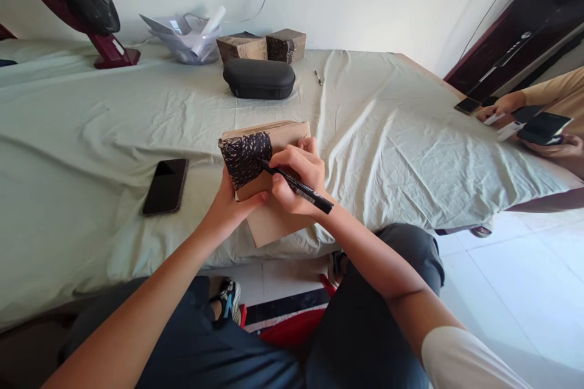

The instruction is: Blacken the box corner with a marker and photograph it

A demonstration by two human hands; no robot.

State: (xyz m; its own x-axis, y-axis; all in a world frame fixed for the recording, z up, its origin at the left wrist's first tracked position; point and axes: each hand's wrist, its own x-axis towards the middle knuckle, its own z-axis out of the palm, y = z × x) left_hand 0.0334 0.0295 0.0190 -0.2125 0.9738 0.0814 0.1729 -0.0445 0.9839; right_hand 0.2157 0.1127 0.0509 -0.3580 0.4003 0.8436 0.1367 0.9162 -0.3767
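A brown cardboard box [292, 134] is tilted over the near part of the cloth-covered surface, with a flap [274, 225] hanging down toward me. Dense black scribbling with small bare flecks covers its left part. My left hand [230, 200] is closed on the box's lower left edge, thumb on the near face. Between the fingers of my right hand [298, 176] is a black marker pen [301, 188]. Its tip meets the right border of the black patch, while the hand rests against the box. Left of the box lies a dark phone [165, 186].
Behind the box sit a black hard case [259, 79], two scribbled cardboard boxes [292, 45] and a clear plastic basket [194, 48]. A fan [109, 48] stands back left. A small pen [318, 78] lies on the pale cloth [374, 109]. Another person's hands [559, 147] hold a dark object at right.
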